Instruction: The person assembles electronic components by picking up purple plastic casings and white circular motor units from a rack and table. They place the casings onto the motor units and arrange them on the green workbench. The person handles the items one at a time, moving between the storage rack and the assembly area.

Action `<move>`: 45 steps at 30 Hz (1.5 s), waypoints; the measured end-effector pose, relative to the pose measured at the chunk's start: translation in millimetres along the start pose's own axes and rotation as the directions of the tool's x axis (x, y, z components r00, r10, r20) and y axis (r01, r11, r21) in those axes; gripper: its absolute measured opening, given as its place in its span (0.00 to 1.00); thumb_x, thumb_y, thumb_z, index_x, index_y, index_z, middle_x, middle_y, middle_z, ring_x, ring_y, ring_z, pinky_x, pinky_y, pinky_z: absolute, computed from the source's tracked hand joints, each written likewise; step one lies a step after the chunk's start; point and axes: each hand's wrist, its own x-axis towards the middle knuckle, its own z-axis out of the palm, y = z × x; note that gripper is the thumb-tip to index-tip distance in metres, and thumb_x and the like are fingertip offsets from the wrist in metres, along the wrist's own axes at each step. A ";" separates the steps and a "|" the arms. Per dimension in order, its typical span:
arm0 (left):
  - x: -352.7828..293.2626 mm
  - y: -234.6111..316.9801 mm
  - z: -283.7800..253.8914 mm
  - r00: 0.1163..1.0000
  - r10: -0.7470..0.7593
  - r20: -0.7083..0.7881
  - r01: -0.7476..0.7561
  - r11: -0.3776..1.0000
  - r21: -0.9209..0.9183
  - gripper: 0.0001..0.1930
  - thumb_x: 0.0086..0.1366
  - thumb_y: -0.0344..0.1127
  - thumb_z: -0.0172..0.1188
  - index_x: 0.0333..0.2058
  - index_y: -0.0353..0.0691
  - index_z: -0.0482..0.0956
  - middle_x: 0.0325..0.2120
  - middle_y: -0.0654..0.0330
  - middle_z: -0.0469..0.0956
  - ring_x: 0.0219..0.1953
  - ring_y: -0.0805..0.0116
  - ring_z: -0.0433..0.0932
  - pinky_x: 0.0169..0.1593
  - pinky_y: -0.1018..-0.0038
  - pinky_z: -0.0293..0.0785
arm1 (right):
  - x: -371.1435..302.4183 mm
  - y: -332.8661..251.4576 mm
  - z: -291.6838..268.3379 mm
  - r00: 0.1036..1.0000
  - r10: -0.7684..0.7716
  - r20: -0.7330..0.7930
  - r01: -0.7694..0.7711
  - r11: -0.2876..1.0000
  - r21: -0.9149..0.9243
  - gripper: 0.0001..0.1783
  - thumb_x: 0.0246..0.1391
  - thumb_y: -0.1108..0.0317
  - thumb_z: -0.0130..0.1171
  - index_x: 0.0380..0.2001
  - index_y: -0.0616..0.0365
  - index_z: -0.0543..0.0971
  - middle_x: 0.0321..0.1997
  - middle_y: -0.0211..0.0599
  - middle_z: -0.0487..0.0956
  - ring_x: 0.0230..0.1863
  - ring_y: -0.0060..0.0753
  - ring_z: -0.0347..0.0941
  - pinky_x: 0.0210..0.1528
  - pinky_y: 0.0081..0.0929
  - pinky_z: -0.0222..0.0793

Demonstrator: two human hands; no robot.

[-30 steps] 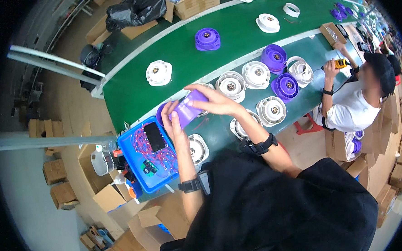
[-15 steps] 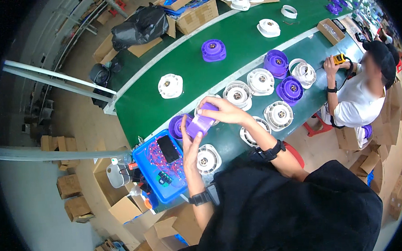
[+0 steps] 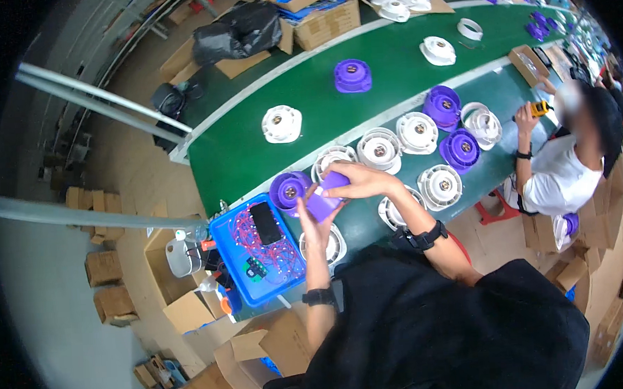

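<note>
Both my hands grip a purple plastic part above the bench, partly covered by my fingers; it looks like a curved band or ring. My left hand holds it from below, and my right hand has its fingers wrapped over the upper right side. Just left of it sits a round purple housing on the bench. A white round housing lies partly hidden behind my left hand, and another white housing stands beyond my right hand.
A blue tray at left holds red and blue wires, a black phone and a small green board. More white and purple housings stand on the bench and green conveyor belt. A co-worker at right holds a yellow device.
The purple part has turned in my hands and shifted slightly right and down in view. The whole view has shifted a little. The co-worker's hand and yellow device have moved.
</note>
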 end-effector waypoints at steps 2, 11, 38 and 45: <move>0.4 -11.7 -8.8 0.997 0.061 -0.046 -0.059 0.997 0.045 0.37 0.68 0.63 0.44 0.62 0.38 0.62 0.60 0.50 0.65 0.61 0.52 0.66 0.61 0.45 0.65 | 4.1 4.5 -0.5 0.994 -0.041 0.098 0.048 0.997 -0.068 0.27 0.50 0.49 0.66 0.45 0.59 0.76 0.43 0.42 0.77 0.47 0.41 0.74 0.49 0.35 0.69; -5.3 -0.7 -10.5 0.977 0.118 0.178 -0.125 0.992 0.032 0.34 0.65 0.48 0.60 0.65 0.46 0.58 0.56 0.56 0.67 0.59 0.64 0.67 0.61 0.64 0.64 | 4.0 4.2 -5.5 0.999 0.035 0.030 -0.037 0.998 0.053 0.18 0.53 0.57 0.65 0.37 0.62 0.78 0.41 0.39 0.77 0.45 0.33 0.71 0.48 0.30 0.67; -2.9 13.5 1.1 0.968 0.210 0.135 -0.242 0.922 0.302 0.31 0.65 0.45 0.62 0.63 0.45 0.61 0.58 0.57 0.65 0.58 0.63 0.68 0.59 0.65 0.69 | 13.1 30.2 -6.4 0.997 0.077 0.027 -0.080 0.985 0.150 0.12 0.59 0.62 0.61 0.39 0.59 0.79 0.50 0.31 0.77 0.35 0.16 0.71 0.33 0.16 0.66; -11.1 10.5 -10.3 0.946 0.323 0.040 -0.309 0.854 0.419 0.36 0.58 0.53 0.67 0.60 0.42 0.65 0.53 0.54 0.71 0.54 0.64 0.72 0.50 0.71 0.74 | 18.5 20.0 0.9 0.968 0.197 0.158 -0.222 0.962 0.162 0.14 0.63 0.58 0.53 0.40 0.58 0.76 0.47 0.31 0.75 0.38 0.21 0.72 0.37 0.28 0.79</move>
